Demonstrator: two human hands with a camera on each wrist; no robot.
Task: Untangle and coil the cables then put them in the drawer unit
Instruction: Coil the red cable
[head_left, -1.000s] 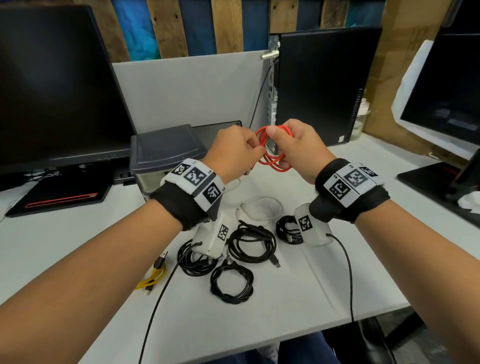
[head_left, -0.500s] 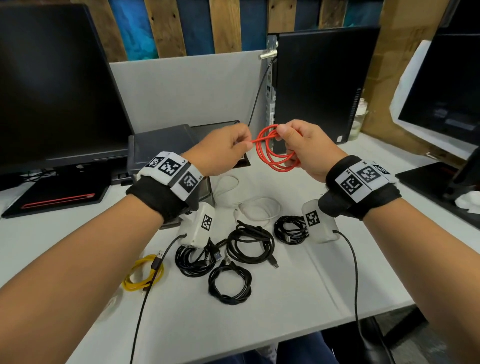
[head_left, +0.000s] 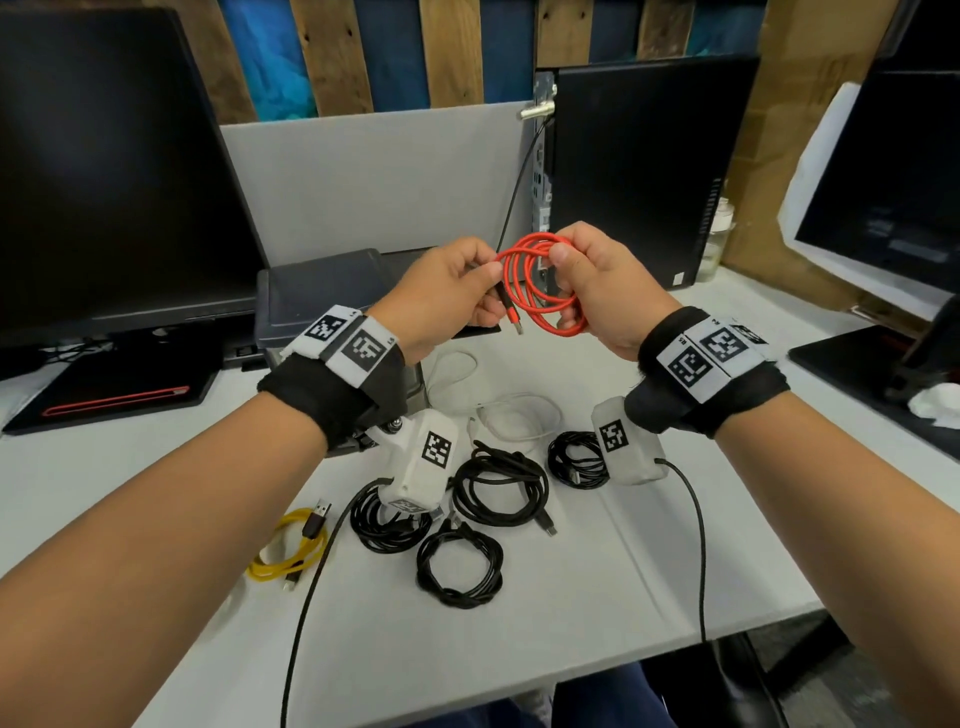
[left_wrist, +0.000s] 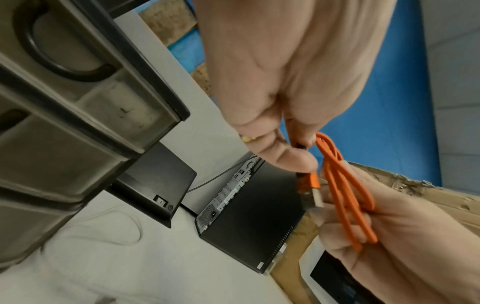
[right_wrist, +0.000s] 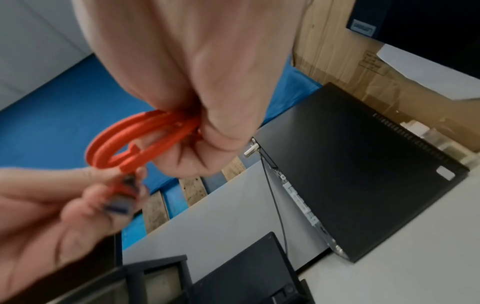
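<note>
White desk (head_left: 597, 597) before the grey plastic drawer unit (head_left: 322, 296) carries four coiled black cables, a yellow coil and a loose white cable, none stowed, while above it right hand (head_left: 602, 291) grips the nearly coiled red cable (head_left: 540, 291) and left hand (head_left: 447, 291) pinches its plug end.

Left hand (left_wrist: 280, 102) pinching orange cable (left_wrist: 345, 197) plug, right hand (left_wrist: 405, 246) gripping loops, drawer unit (left_wrist: 64, 115) beside.

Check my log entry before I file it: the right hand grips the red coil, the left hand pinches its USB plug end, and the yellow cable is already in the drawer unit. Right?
One thing is wrong: the yellow cable lies on the table, not in the drawer unit, as the head view shows. The right hand does grip the red coil, and the left hand pinches its USB plug end.
</note>
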